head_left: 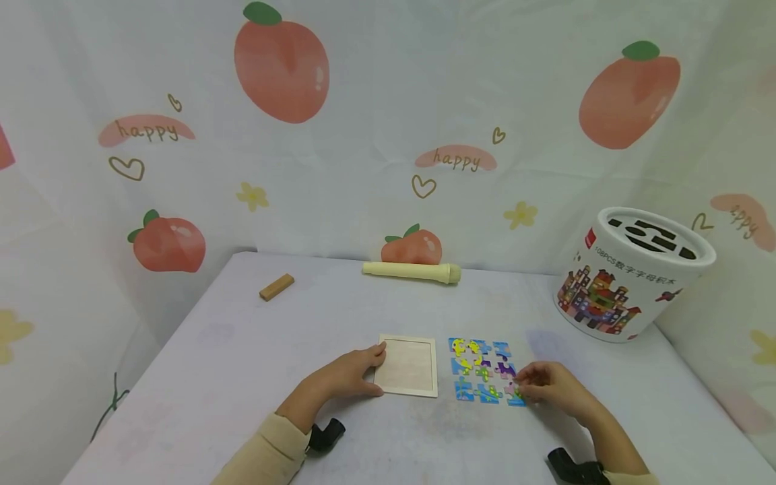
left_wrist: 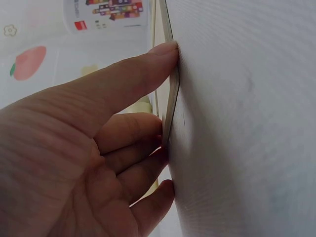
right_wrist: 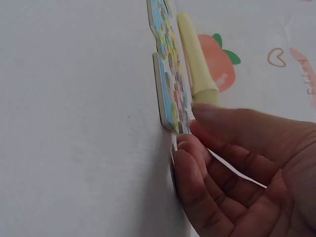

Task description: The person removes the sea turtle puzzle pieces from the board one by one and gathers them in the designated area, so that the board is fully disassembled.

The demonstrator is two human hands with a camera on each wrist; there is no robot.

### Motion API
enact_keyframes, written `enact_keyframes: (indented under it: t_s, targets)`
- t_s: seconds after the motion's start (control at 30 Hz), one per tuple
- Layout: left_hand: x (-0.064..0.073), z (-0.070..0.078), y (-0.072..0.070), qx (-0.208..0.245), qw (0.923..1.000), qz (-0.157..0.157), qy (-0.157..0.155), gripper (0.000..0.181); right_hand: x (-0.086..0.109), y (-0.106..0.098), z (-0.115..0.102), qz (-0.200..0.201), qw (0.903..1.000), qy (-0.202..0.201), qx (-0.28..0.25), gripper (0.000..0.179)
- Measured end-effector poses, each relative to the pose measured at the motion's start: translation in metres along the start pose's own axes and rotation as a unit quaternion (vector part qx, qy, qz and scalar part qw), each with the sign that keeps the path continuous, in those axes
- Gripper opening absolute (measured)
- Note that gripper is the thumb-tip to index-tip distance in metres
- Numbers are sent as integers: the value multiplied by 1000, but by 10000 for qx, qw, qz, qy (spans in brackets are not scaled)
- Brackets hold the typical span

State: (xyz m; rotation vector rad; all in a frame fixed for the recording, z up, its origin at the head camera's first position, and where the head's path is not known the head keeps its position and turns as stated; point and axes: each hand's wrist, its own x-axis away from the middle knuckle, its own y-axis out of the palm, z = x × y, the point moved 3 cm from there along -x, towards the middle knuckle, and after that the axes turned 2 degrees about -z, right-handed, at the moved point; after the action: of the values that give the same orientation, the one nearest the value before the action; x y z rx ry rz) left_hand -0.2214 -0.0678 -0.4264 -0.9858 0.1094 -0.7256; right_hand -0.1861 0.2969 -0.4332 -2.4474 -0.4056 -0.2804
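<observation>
A square wooden puzzle tray (head_left: 407, 392) with a raised rim lies flat on the table. My left hand (head_left: 348, 374) holds its left side, thumb at the near corner and fingers at the far one. In the left wrist view the thumb (left_wrist: 155, 61) touches the tray's edge (left_wrist: 171, 106). Right of the tray, several colourful jigsaw pieces (head_left: 481, 367) lie in loose rows, with small gaps between them. My right hand (head_left: 552, 385) pinches a puzzle piece at their near right corner. In the right wrist view the curled fingers (right_wrist: 197, 182) largely hide that piece.
A white bucket (head_left: 630, 283) with a slotted lid stands at the back right. A pale yellow microphone-shaped stick (head_left: 409, 271) lies along the back edge. The small wooden block (head_left: 277, 287) is at the back left. A printed cloth (head_left: 364, 168) hangs behind the table.
</observation>
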Motion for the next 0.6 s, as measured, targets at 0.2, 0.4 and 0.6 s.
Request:
enact_keyframes:
  t_s: [0.2,0.4,0.6]
  targets:
    - [1,0,1,-31,10000,-1,14,72,4,3,1,-75,9992,-335,187,44]
    - [1,-1,1,-117,9999,-9,28,72,5,7,3,-91,9979,-579,282,44]
    - [0,-3,2,-158,9999,4,10,72,6,8,2,-1,9974,-630,351,42]
